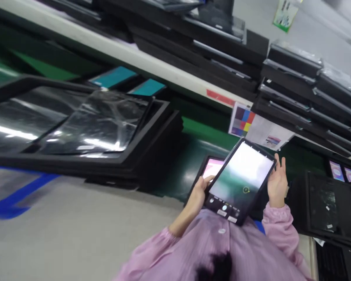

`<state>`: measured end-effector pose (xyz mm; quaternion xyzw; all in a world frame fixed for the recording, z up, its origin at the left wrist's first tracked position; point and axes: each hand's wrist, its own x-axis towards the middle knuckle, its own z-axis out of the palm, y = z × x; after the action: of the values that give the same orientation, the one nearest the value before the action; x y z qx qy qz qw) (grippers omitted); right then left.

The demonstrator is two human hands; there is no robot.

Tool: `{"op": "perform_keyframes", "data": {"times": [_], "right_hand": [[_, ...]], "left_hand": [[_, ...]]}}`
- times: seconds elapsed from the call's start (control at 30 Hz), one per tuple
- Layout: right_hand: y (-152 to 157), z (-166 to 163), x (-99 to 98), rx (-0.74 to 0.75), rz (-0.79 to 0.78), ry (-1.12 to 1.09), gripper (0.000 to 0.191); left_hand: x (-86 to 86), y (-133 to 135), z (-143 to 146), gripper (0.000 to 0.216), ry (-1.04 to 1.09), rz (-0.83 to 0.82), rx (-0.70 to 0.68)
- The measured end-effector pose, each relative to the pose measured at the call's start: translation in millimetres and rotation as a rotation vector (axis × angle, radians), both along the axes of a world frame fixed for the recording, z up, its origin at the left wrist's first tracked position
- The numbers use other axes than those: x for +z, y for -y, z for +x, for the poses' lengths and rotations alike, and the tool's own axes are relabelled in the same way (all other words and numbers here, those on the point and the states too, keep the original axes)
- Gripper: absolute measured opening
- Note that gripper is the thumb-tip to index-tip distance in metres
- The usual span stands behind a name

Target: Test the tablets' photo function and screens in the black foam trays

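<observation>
A black tablet (240, 175) is tilted in front of my chest, its lit screen showing a camera view with a round yellow mark. My left hand (198, 192) grips its lower left side, thumb on the edge. My right hand (277, 183) is at the tablet's right edge with fingers stretched out and apart; whether the palm touches the edge I cannot tell. Behind the held tablet lies a second tablet (212, 167) with a pink and white screen, partly covered. Beyond are a colour chart (243, 121) and a white printed sheet (267, 132).
To the left, stacked black trays (152, 136) hold glossy panels in clear film. More black trays (292, 82) fill the shelf above. On the right are a dark tray (333, 203) with a panel and two small lit screens (337, 171). Blue tape (23, 195) marks the floor.
</observation>
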<state>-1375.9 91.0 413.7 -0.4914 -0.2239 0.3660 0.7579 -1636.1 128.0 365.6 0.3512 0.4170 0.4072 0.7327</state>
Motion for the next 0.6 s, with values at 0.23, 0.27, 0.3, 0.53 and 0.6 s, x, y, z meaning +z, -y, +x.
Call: {"op": "perform_keyframes", "data": {"times": [0.23, 0.27, 0.3, 0.53, 0.6], "right_hand": [[62.1, 8.0, -41.1, 0.407, -0.209, 0.064, 0.090], [73.8, 6.3, -46.6, 0.456, -0.237, 0.093, 0.096], [84.0, 5.9, -51.4, 0.492, -0.259, 0.108, 0.100], [111.9, 23.6, -68.8, 0.513, -0.341, 0.173, 0.118], [113.3, 26.8, -71.6, 0.490, -0.371, 0.250, 0.128]], "left_hand": [[-8.2, 13.0, 33.4, 0.088, -0.089, -0.106, 0.009], [-8.4, 14.2, 39.5, 0.088, -0.120, -0.096, 0.025], [-9.0, 15.2, 45.4, 0.089, -0.146, -0.087, 0.031], [-18.0, 24.6, 73.6, 0.090, -0.203, -0.014, -0.029], [-22.4, 27.2, 78.7, 0.090, -0.235, 0.015, -0.021]]}}
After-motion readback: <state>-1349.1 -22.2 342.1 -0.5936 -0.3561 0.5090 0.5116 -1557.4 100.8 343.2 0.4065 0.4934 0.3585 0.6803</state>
